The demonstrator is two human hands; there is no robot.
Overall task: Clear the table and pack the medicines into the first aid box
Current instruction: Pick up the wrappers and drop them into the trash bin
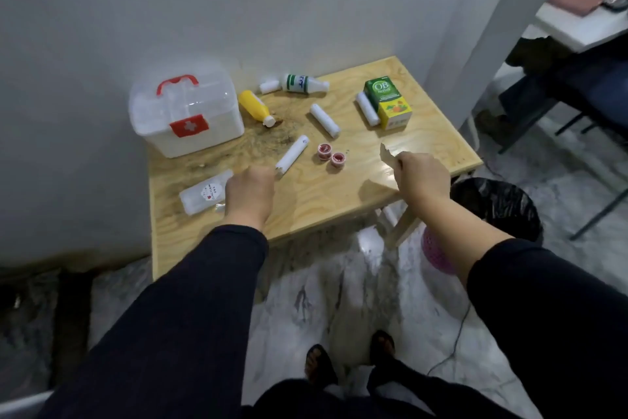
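The first aid box (185,109), clear white with a red handle and red cross label, stands closed at the table's back left. My left hand (249,194) is a closed fist over the front left, beside a flat plastic packet (204,196) and just below the torn end of a white roll (292,153). My right hand (421,177) pinches a torn pale scrap (387,155) above the front right corner. Also lying on the table are a yellow bottle (256,108), a green-labelled white bottle (306,83), more white rolls (324,119), two small red tape rolls (331,155) and a green-yellow box (389,102).
The small wooden table (306,201) stands against a white wall and has a brown stain in its middle. A black-lined bin (499,204) stands on the floor right of the table, with a pink object (436,252) next to it. Chair legs and a desk are at the far right.
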